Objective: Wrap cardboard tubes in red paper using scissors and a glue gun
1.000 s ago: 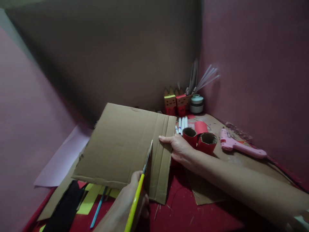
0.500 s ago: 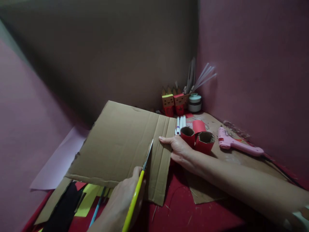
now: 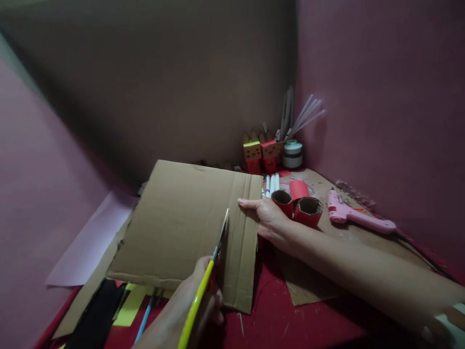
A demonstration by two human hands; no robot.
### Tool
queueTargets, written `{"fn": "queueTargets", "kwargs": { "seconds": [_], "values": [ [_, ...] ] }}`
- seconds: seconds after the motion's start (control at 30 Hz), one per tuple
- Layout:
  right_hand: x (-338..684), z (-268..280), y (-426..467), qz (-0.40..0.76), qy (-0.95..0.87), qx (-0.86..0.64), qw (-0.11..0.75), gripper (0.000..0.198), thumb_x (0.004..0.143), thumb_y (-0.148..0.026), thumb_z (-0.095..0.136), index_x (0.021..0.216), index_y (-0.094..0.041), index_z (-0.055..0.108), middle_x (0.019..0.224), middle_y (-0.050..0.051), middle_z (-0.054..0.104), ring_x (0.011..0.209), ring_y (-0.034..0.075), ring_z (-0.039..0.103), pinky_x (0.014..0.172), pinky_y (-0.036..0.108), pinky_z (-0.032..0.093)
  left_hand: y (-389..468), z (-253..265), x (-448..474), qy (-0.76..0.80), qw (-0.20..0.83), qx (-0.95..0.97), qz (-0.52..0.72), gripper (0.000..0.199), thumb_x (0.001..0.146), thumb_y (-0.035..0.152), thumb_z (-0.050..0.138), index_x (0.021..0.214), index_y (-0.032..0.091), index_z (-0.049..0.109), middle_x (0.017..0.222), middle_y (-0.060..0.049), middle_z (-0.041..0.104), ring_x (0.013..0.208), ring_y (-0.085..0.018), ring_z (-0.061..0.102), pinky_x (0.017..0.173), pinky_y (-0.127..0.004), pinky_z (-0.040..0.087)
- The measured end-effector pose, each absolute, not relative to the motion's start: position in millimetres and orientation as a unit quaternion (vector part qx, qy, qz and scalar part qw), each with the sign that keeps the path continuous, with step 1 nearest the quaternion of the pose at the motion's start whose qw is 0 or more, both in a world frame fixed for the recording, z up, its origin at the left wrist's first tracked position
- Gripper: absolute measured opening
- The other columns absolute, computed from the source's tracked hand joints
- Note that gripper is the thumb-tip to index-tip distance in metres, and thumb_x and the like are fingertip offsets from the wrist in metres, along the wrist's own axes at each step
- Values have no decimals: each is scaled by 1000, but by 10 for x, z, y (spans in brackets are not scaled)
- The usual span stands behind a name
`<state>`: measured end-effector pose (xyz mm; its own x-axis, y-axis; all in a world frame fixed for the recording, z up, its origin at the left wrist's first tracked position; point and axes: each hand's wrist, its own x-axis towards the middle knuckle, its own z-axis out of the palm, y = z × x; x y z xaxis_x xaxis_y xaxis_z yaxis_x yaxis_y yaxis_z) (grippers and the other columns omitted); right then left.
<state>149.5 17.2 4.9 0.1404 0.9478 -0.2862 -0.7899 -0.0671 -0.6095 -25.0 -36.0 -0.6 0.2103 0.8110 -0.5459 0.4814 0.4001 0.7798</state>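
Observation:
My left hand (image 3: 198,295) is closed around a pair of scissors (image 3: 199,295) with a yellow handle. The metal blades run up along the brown cardboard sheet (image 3: 178,223), to the left of its crease lines; a cut runs from the near edge to the blades. My right hand (image 3: 271,218) grips the cardboard's right edge, thumb on top and fingers hidden underneath. The sheet is tilted above the table.
Red-covered cardboard tubes (image 3: 308,212), white markers (image 3: 272,184) and a pink glue gun (image 3: 358,220) lie at the right. Behind stand small red figures (image 3: 252,152) and a lidded jar (image 3: 292,154). Yellow paper (image 3: 131,305) and black material (image 3: 96,315) lie lower left.
The cardboard's far left corner has dipped, and its near left corner has shifted slightly right. My left hand and the scissors have moved slightly left and down. My right hand keeps its grip.

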Motion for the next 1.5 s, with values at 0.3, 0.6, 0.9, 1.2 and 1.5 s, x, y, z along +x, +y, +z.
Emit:
{"fn": "queueTargets", "kwargs": {
  "seconds": [0.3, 0.6, 0.9, 1.2, 1.5],
  "values": [
    [1474, 63, 141, 645, -105, -322, 685, 20, 55, -6, 69, 74, -14, 68, 62, 4, 68, 70, 22, 65, 67, 35, 51, -343, 182, -142, 601, 595, 505, 172, 40, 79, 42, 38, 111, 18, 43, 42, 6, 50, 33, -15, 49, 39, -25, 40],
    [1481, 54, 142, 633, -79, -327, 698, 18, 55, -4, 68, 71, -14, 67, 66, 5, 69, 72, 21, 65, 69, 34, 51, -295, 239, -222, 635, 389, 665, 66, 24, 85, 41, 33, 87, 23, 48, 59, 1, 59, 52, -16, 54, 50, -25, 37],
    [1496, 25, 166, 625, -68, -332, 703, 17, 55, -5, 67, 68, -16, 65, 67, 5, 70, 75, 23, 66, 67, 35, 52, -317, 267, -126, 641, 447, 615, 100, 17, 80, 35, 40, 83, 22, 49, 59, 2, 53, 56, -15, 50, 52, -24, 36],
    [1421, 2, 125, 634, -73, -313, 703, 20, 54, -6, 70, 73, -15, 67, 62, 4, 68, 69, 22, 65, 67, 36, 52, -410, 432, -129, 577, 579, 545, 185, 26, 80, 47, 39, 84, 22, 43, 49, 7, 40, 40, -9, 37, 40, -19, 30],
    [1396, -26, 91, 632, -58, -290, 716, 23, 55, -3, 69, 74, -16, 68, 69, 4, 70, 72, 21, 65, 67, 34, 52, -306, 422, -41, 622, 609, 463, 166, 25, 83, 48, 34, 79, 23, 39, 41, 7, 40, 33, -10, 37, 37, -21, 29]
  ]
}}
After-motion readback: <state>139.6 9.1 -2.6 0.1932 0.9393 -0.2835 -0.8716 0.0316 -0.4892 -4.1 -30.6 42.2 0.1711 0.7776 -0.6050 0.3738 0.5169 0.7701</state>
